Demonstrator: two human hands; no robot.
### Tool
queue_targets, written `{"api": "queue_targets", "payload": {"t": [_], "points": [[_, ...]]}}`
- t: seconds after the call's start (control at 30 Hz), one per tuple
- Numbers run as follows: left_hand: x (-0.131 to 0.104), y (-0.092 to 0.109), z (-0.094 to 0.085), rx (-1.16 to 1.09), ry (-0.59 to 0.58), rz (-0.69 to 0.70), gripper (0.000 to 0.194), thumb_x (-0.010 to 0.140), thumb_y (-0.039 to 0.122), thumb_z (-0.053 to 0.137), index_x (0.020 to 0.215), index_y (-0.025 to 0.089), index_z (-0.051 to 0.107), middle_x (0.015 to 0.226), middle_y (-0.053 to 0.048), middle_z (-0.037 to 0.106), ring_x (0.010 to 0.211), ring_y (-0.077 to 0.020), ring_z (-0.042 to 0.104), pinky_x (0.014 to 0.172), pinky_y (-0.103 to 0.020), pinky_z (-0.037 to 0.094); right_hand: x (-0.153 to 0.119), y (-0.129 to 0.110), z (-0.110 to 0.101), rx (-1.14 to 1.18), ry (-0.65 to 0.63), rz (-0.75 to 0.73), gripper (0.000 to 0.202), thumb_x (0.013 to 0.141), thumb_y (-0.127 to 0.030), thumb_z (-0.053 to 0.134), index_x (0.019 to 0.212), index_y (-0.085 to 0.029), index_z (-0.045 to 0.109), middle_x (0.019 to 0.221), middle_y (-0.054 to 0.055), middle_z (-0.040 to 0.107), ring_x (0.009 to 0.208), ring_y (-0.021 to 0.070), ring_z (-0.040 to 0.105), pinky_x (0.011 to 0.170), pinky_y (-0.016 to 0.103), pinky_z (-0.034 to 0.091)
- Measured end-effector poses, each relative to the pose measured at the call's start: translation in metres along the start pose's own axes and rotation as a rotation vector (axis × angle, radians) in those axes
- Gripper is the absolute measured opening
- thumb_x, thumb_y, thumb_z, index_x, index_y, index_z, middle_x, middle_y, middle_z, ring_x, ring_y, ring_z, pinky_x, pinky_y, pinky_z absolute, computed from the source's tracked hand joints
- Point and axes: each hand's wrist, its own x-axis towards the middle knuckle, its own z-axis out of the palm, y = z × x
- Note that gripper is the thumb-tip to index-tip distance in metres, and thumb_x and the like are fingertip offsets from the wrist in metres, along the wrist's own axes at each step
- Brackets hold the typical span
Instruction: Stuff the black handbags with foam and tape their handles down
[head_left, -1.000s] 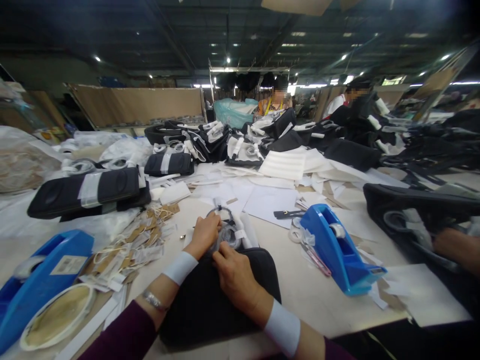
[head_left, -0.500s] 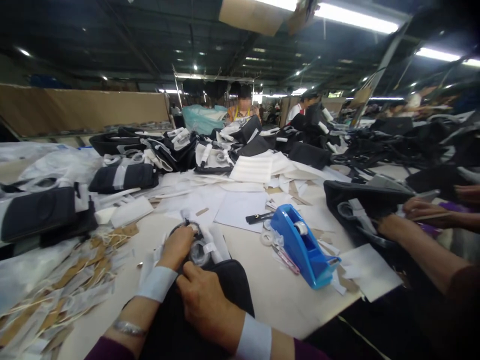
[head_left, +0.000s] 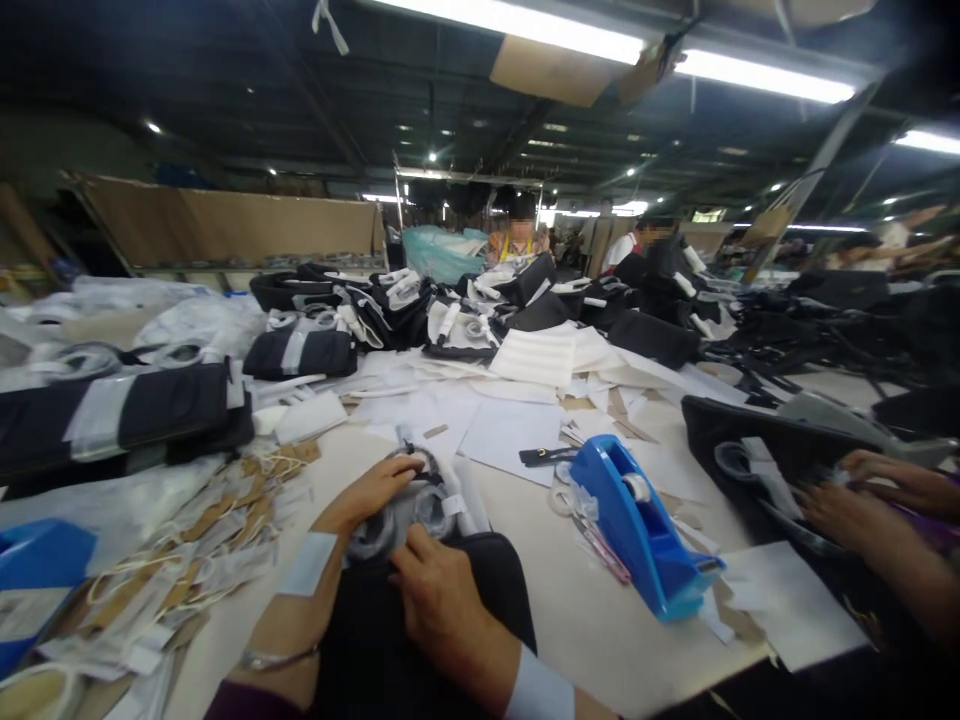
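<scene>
A black bag (head_left: 480, 570) lies in front of me, with plastic-wrapped round handles (head_left: 433, 510) and white wrapping (head_left: 469, 495) at its far edge. My left hand (head_left: 375, 492) rests over the wrapped handles, its fingers stretched out and nothing gripped in them. Close beside it, my right hand (head_left: 442, 590) has its fingers curled on the bag's edge just below the handles. What lies under those fingertips is partly hidden. Pale bands are around both of my wrists.
Right of the bag stands a blue tape dispenser (head_left: 637, 530), near pink-handled scissors (head_left: 600, 550) and a black strap (head_left: 547, 456). Paper tags (head_left: 202, 540) pile up at left. A co-worker's hands (head_left: 862, 500) work at another black bag (head_left: 757, 430). Wrapped bags (head_left: 300, 350) stand behind.
My view has swung left, so a blue object and a tape roll show at the lower left. My left hand's fingers have straightened from a curl; my right hand stays at the bag's edge.
</scene>
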Motion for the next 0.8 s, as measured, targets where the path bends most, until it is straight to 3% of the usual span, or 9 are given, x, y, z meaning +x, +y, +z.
{"api": "queue_targets", "payload": {"t": [0.17,0.4,0.53,0.7,0.8], "points": [[0.001,0.000,0.002,0.098,-0.039,0.015,0.036,0.092,0.025,0.045,0.123,0.020,0.064,0.130,-0.005,0.064,0.122,-0.0165,0.057,0.109,-0.029,0.040,-0.001,0.001,0.005,0.019,-0.001,0.018,0.013,0.084,-0.009,0.054,0.089,-0.020,0.054,0.096,0.003,0.059,0.075,0.0172,0.059,0.060,0.028,0.044],[0.027,-0.005,0.033,0.350,0.009,-0.071,0.026,0.090,0.010,0.043,0.098,0.007,0.067,0.110,-0.021,0.065,0.109,-0.0279,0.060,0.099,-0.047,0.046,0.002,0.003,0.012,0.012,0.024,0.008,0.023,0.078,-0.005,0.053,0.093,-0.021,0.056,0.096,0.005,0.061,0.079,0.0205,0.063,0.063,0.029,0.050],[0.012,0.005,0.040,0.410,0.071,-0.100,0.022,0.090,0.007,0.045,0.102,0.007,0.064,0.110,-0.015,0.064,0.110,-0.0250,0.059,0.096,-0.045,0.047,-0.004,0.003,0.018,-0.010,0.089,-0.024,0.020,0.079,-0.004,0.049,0.088,-0.020,0.056,0.095,0.007,0.063,0.078,0.0205,0.065,0.062,0.028,0.053],[-0.003,0.010,0.048,0.455,0.168,-0.126,0.031,0.085,0.003,0.044,0.102,0.011,0.068,0.110,-0.017,0.065,0.113,-0.0263,0.059,0.089,-0.037,0.049,-0.015,0.020,0.040,-0.156,0.279,-0.257,0.024,0.095,-0.028,0.048,0.112,-0.018,0.061,0.109,0.014,0.065,0.085,0.0219,0.069,0.063,0.026,0.056],[0.003,0.003,0.050,0.464,0.152,-0.127,0.027,0.080,0.012,0.054,0.102,0.013,0.071,0.105,-0.018,0.067,0.108,-0.0293,0.062,0.081,-0.040,0.051,-0.014,0.032,0.054,-0.170,0.401,-0.308,0.027,0.096,-0.036,0.047,0.108,-0.021,0.066,0.102,0.013,0.067,0.080,0.0214,0.070,0.059,0.025,0.054]]}}
